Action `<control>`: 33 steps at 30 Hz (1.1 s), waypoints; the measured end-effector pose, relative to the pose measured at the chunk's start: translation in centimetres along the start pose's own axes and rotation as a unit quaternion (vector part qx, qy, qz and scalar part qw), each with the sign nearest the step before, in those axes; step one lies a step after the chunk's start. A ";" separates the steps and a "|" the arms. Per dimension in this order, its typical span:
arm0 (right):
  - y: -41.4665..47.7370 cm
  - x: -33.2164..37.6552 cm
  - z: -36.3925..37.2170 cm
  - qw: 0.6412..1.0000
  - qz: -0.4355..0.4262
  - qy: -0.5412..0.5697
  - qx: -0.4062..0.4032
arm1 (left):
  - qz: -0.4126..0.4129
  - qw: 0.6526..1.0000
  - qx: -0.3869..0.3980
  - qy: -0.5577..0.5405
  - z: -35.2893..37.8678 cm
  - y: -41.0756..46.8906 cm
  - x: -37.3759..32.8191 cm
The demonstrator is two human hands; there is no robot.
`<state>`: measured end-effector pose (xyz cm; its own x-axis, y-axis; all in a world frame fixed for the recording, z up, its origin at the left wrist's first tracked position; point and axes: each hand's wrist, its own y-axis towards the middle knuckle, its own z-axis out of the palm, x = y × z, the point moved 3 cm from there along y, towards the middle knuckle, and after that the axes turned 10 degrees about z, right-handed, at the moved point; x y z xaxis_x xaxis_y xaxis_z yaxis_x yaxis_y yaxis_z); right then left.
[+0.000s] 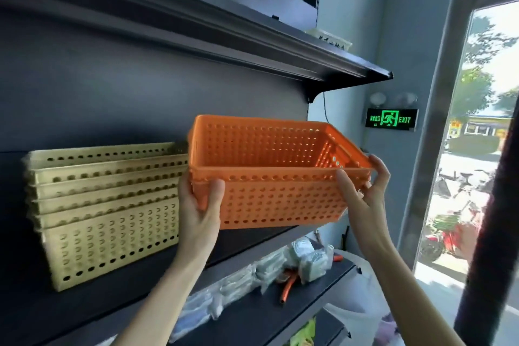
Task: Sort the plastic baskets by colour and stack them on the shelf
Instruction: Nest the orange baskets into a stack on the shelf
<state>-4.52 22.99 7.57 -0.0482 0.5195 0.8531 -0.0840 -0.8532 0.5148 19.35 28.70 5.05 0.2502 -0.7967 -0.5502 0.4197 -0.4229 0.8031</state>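
Note:
An orange perforated plastic basket (280, 199) is held up at the level of the middle dark shelf (92, 306), its far side over the shelf. It looks like two nested baskets, going by the doubled rim. My left hand (200, 211) grips its near left corner, thumb on the front wall. My right hand (365, 188) grips the right end, thumb on the front rim and fingers round the side. A stack of several nested beige perforated baskets (109, 222) stands on the same shelf, just left of the orange one.
Another dark shelf (252, 45) hangs close above. The shelf below carries clear-wrapped packets (306, 258) and an orange-handled tool (289, 286). A lit green exit sign (391, 118) hangs on the wall at right, beside a glass door (477, 149) onto a street.

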 end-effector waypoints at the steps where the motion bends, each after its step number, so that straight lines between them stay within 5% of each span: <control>1: 1.6 -0.6 -0.4 1.000 -0.003 0.007 0.004 | 0.010 1.000 -0.001 0.008 1.0 0.6 1.0; 20: 26.7 -10.7 4.0 0.967 -0.049 0.129 0.214 | 0.082 0.962 -0.063 0.254 9.4 11.4 12.5; 33: 30.6 -16.6 8.3 0.972 -0.046 0.075 0.216 | 0.057 0.908 -0.078 0.408 7.5 12.5 16.1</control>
<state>1.97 -12.13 9.89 -0.2083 0.5680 0.7962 0.3295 -0.7257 0.6040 22.06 7.28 7.98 0.8365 -0.2186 -0.5024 0.4529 -0.2402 0.8586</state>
